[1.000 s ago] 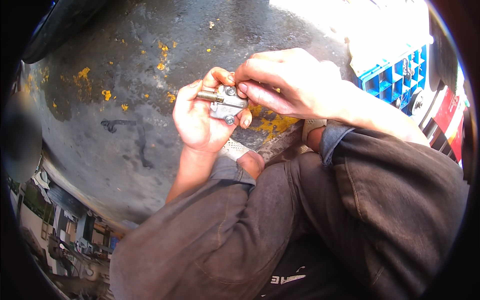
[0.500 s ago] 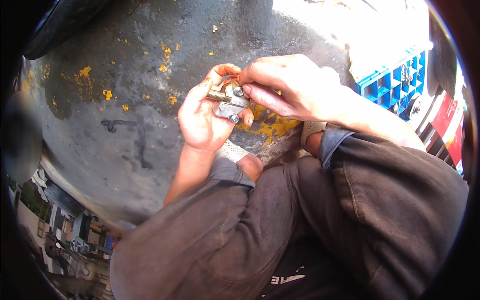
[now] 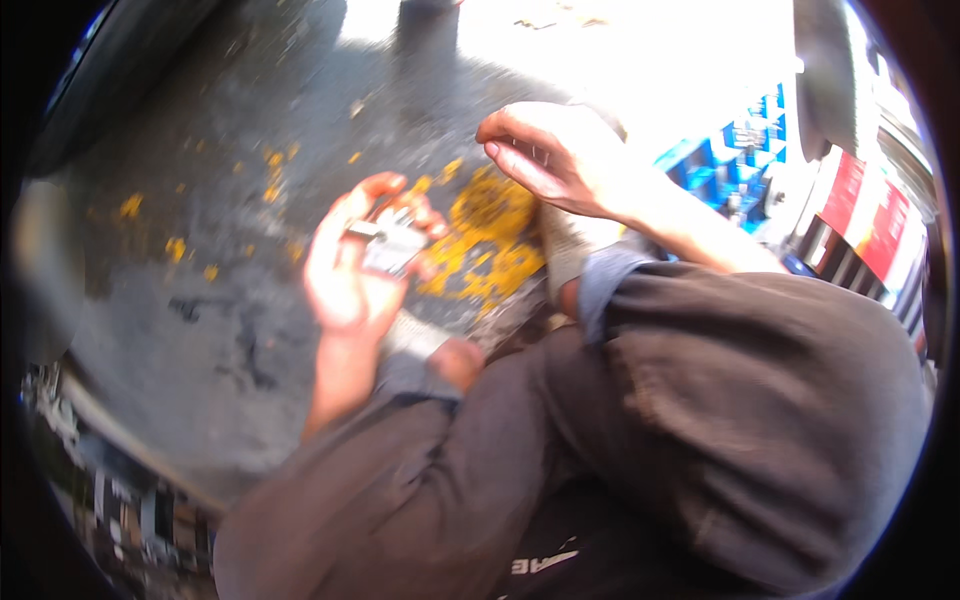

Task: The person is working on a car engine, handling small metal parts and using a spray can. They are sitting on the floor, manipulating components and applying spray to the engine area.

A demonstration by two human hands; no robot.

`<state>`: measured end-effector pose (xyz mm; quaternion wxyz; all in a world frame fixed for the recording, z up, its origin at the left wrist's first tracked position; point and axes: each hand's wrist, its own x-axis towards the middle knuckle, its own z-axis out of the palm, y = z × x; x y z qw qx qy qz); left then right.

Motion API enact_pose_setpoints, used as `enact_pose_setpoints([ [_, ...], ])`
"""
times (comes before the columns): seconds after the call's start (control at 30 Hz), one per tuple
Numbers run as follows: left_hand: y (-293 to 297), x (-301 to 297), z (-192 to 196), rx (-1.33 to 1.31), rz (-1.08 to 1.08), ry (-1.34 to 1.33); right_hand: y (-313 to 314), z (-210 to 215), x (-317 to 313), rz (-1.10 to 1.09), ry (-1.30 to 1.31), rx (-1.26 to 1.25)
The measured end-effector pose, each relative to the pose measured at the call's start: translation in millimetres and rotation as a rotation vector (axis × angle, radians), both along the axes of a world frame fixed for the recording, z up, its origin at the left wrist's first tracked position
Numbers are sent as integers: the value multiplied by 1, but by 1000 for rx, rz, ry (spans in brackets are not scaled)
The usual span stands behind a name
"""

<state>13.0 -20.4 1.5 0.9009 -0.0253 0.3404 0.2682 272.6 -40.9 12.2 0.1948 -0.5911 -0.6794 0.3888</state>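
My left hand [image 3: 345,275] is closed round a small silvery metal block [image 3: 395,247] with a threaded bolt [image 3: 365,229] sticking out of its side. The block rests across the palm and fingers, and motion blurs its details. Held apart from it, to the right and a little higher, is my right hand [image 3: 560,155]. Its thumb and forefinger tips are pinched together; whatever may be between them is too small to make out.
Grey ground [image 3: 170,340] with a yellow paint patch [image 3: 490,225] lies below my hands. At right stand a blue compartmented plastic bin [image 3: 735,160] and a red box [image 3: 860,215]. Blurred metal parts [image 3: 140,515] lie at lower left. Strong sunlight washes out the top.
My right hand has come away from the metal block, leaving it in my left hand. The view has swung to the right, bringing more of the bright ground and red box in.
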Motion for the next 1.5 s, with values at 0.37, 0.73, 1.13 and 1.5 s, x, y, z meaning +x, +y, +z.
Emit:
enact_pose_setpoints([
  [0.37, 25, 1, 15, -65, -231, 84, -79, -35, 172, -367, -773, -251],
  [0.73, 103, 33, 129, 142, -725, 462, -38, -31, 160, -675, -411, -27],
  [1.13, 88, 191, 52, 249, -968, 422, 1, -37, 126, -608, -434, -91],
  [1.5, 89, 234, 1, 188, -746, 149, -15, -39, 169, -886, -30, -271],
])
